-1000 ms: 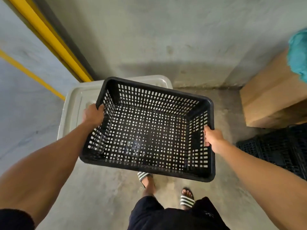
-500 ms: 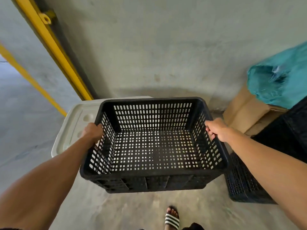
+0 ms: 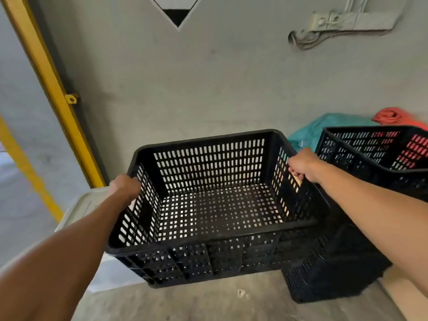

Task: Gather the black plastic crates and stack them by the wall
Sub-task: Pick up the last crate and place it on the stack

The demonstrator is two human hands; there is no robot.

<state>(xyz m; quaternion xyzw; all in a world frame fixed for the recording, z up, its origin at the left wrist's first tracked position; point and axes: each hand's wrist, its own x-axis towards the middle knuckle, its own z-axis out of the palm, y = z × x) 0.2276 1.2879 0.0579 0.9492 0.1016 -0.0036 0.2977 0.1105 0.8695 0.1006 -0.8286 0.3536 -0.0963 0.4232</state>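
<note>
I hold an empty black plastic crate [image 3: 215, 205] with perforated walls in front of me, above the floor. My left hand [image 3: 125, 188] grips its left rim and my right hand [image 3: 303, 166] grips its right rim. To the right, a stack of black crates [image 3: 361, 158] stands near the grey wall [image 3: 208, 77]; the top crate of that stack is empty and its rim sits about level with the crate I hold. The held crate's right side is close to the stack, and I cannot tell whether they touch.
A white plastic lid or bin [image 3: 81, 207] lies on the floor at the left, partly under the held crate. A yellow frame [image 3: 53, 89] runs along the wall's left edge. A teal bag [image 3: 324, 128] and red cloth [image 3: 393, 115] lie behind the stack.
The crate has been raised and levelled, and carried toward the wall. My view has lifted, so the crate stack at the right now shows its open top.
</note>
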